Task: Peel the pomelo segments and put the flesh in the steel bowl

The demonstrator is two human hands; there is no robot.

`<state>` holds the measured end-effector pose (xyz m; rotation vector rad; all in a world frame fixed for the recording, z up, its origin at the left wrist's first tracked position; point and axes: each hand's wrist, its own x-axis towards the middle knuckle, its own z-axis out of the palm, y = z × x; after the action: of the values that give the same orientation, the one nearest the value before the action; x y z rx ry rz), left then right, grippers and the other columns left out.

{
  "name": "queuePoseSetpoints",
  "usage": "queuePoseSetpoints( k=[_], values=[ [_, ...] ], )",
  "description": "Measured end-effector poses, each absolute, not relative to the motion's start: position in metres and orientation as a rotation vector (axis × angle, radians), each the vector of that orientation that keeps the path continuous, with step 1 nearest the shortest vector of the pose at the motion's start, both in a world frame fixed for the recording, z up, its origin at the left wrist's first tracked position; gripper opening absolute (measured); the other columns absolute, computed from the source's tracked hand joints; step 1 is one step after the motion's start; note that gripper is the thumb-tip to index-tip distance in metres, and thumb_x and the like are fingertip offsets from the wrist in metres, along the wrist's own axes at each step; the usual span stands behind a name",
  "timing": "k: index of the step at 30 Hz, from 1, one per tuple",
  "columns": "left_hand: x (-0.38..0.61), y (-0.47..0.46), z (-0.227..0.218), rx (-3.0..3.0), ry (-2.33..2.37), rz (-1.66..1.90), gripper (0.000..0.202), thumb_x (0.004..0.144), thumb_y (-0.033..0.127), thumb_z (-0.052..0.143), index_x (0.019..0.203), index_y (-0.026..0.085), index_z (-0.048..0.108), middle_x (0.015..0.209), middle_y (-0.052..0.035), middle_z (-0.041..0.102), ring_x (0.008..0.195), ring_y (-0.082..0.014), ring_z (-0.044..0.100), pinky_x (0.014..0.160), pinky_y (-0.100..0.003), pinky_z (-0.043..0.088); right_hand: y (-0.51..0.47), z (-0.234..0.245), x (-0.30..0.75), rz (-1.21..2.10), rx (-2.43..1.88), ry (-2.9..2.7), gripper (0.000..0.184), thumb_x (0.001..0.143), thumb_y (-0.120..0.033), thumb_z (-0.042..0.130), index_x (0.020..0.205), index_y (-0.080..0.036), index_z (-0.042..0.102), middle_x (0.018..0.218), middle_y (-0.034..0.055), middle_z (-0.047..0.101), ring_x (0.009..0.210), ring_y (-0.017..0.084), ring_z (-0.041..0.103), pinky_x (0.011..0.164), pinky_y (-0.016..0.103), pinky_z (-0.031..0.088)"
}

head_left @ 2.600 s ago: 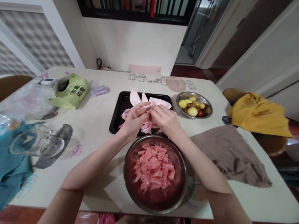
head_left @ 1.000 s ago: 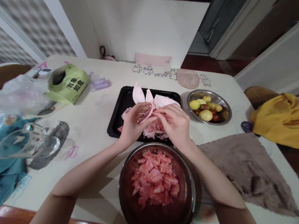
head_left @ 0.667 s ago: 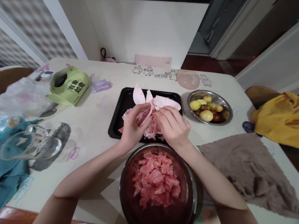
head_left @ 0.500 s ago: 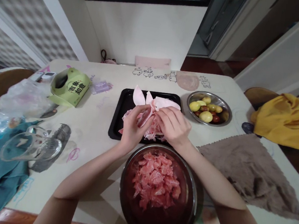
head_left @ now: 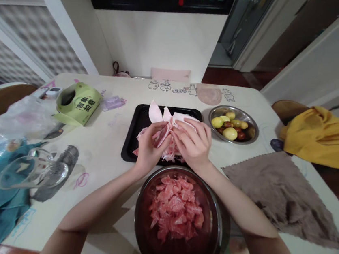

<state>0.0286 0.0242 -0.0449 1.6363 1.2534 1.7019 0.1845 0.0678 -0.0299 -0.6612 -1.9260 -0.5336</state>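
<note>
At frame centre, my left hand [head_left: 148, 150] is holding a pink, curved, membrane-skinned fruit segment [head_left: 163, 136]; my right hand [head_left: 196, 144] is touching its edge, grip unclear. Likely soft and fragile, it is requiring light side support.

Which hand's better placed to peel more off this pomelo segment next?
Probably the right hand: it sits at the near-right edge of the pomelo segment, while the left hand cups it, seemingly steadying it.
</note>
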Motion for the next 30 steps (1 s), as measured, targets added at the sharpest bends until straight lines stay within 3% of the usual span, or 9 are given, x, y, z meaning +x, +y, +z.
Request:
queuePoseSetpoints(
  k=[3, 10, 30],
  values=[
    [0.031, 0.022, -0.044, 1.665, 1.289, 1.718, 0.03, 0.09, 0.022, 0.074, 0.118, 0.022, 0.066, 0.111, -0.0057, 0.073, 0.102, -0.0163, 0.071, 0.092, -0.03, 0.062, 0.066, -0.032, 0.183, -0.677, -0.651, -1.912, 0.01, 0.096, -0.017, 0.066, 0.088, -0.021, 0.071, 0.1, -0.0009, 0.081, 0.102, 0.019, 0.07, 0.094, 0.038, 0.043],
    [0.034, 0.02, -0.041, 1.676, 1.265, 1.759, 0.029, 0.089, 0.02, 0.075, 0.117, 0.022, 0.067, 0.11, -0.0051, 0.074, 0.102, -0.0161, 0.072, 0.093, -0.029, 0.062, 0.067, -0.031, 0.184, -0.818, -0.708, -1.864, 0.019, 0.097, -0.015, 0.062, 0.081, -0.021, 0.07, 0.093, -0.0013, 0.081, 0.095, 0.017, 0.069, 0.096, 0.039, 0.036],
    [0.034, 0.025, -0.053, 1.585, 1.157, 1.849, 0.031, 0.085, 0.022, 0.08, 0.114, 0.02, 0.068, 0.107, -0.0071, 0.072, 0.102, -0.0177, 0.071, 0.095, -0.035, 0.06, 0.077, -0.033, 0.186, -0.492, -0.871, -1.963, 0.018, 0.103, -0.017, 0.052, 0.088, -0.02, 0.063, 0.09, 0.0016, 0.077, 0.079, 0.017, 0.063, 0.091, 0.037, 0.035]
  ],
)
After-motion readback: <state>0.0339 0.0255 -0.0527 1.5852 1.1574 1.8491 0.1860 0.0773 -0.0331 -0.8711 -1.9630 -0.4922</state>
